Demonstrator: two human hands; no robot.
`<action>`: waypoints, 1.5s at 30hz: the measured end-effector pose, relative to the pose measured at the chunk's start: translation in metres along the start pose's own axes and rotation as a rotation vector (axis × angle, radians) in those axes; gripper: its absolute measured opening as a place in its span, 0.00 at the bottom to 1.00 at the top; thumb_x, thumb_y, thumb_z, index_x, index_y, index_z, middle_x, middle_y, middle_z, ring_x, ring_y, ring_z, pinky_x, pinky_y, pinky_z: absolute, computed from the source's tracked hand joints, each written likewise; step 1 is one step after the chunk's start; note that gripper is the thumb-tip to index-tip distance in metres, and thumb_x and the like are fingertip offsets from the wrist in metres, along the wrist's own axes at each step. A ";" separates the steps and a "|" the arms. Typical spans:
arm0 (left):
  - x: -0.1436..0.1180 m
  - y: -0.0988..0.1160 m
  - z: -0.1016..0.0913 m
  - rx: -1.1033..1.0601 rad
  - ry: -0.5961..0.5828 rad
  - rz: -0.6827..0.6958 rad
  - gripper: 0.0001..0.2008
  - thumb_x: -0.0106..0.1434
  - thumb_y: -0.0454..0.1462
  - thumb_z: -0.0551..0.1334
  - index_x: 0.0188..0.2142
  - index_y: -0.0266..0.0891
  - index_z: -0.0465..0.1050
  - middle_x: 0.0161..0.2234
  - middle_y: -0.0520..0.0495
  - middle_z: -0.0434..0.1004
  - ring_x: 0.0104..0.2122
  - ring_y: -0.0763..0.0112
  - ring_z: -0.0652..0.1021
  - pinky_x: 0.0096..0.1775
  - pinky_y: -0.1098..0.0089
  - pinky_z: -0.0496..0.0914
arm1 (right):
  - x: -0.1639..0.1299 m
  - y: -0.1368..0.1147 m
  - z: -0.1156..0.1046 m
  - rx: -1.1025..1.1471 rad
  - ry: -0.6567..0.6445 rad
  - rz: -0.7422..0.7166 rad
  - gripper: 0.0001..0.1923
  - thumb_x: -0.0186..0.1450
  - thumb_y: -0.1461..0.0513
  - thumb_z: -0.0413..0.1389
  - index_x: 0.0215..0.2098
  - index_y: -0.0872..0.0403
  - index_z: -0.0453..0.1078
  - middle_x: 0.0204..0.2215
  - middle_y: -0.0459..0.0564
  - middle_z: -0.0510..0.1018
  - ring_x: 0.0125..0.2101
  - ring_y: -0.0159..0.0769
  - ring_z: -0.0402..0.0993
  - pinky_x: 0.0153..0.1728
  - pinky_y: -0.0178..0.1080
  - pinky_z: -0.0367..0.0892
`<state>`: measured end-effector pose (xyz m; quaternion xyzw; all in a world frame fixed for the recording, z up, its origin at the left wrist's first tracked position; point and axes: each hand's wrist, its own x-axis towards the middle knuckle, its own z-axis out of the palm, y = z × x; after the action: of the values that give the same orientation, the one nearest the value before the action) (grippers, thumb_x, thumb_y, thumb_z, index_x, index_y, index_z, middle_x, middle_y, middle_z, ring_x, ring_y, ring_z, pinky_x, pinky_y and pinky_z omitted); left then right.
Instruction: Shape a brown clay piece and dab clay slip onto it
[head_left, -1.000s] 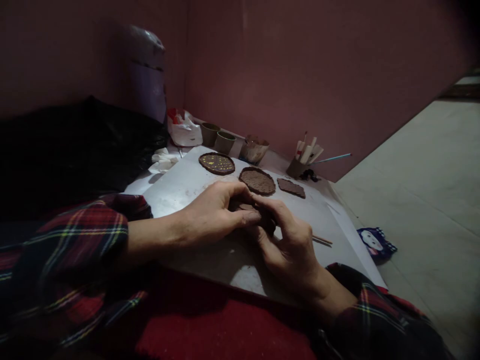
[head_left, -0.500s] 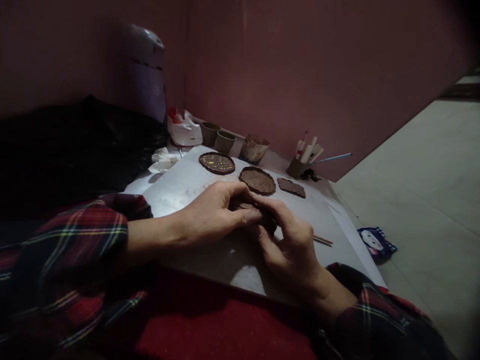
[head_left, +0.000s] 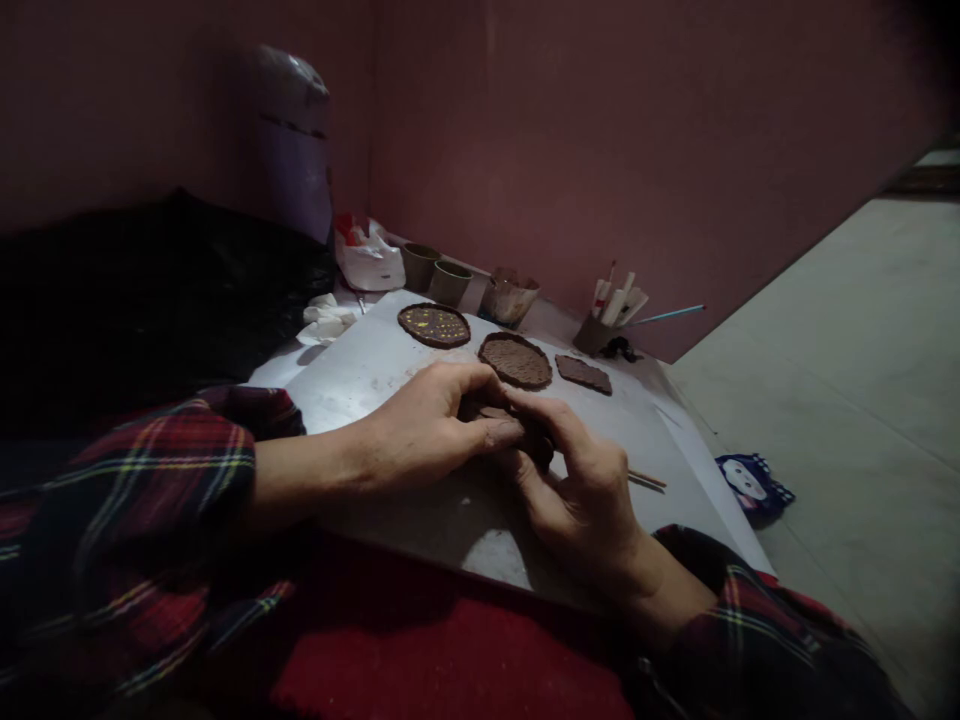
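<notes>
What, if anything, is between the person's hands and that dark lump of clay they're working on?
Nothing visible. Both the left hand and the right hand already have their fingertips on the clay piece, pinching it from either side over the white board. The fingers hide most of the piece itself.

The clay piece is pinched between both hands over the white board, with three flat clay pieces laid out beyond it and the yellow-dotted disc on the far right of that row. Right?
Not quite. In the head view the yellow-dotted disc is at the left end of the row; the rest holds: both hands, left hand and right hand, pinch the clay piece over the white board.
</notes>
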<state>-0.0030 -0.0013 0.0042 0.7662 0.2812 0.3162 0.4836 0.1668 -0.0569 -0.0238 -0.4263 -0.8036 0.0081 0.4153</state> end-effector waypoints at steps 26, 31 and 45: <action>0.001 0.002 0.001 0.067 -0.023 -0.059 0.09 0.58 0.37 0.61 0.36 0.33 0.73 0.31 0.50 0.73 0.34 0.69 0.72 0.35 0.70 0.65 | -0.002 0.002 0.000 0.010 -0.027 0.039 0.20 0.62 0.68 0.56 0.53 0.56 0.65 0.42 0.52 0.78 0.40 0.35 0.76 0.40 0.37 0.73; 0.001 0.003 0.000 0.074 -0.033 -0.052 0.08 0.58 0.36 0.61 0.34 0.33 0.73 0.30 0.52 0.72 0.32 0.71 0.72 0.35 0.71 0.64 | -0.003 0.002 0.000 0.013 -0.020 0.021 0.20 0.62 0.69 0.56 0.52 0.57 0.65 0.42 0.52 0.78 0.40 0.34 0.76 0.41 0.36 0.72; 0.001 0.000 0.000 0.025 -0.013 -0.010 0.07 0.58 0.34 0.61 0.36 0.33 0.75 0.31 0.51 0.75 0.34 0.70 0.73 0.36 0.71 0.67 | -0.002 0.002 0.000 -0.010 -0.011 0.007 0.18 0.62 0.69 0.56 0.51 0.58 0.66 0.40 0.53 0.78 0.38 0.34 0.76 0.38 0.36 0.73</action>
<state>-0.0024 -0.0012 0.0045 0.7728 0.2860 0.3053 0.4773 0.1687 -0.0563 -0.0259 -0.4313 -0.8043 0.0079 0.4086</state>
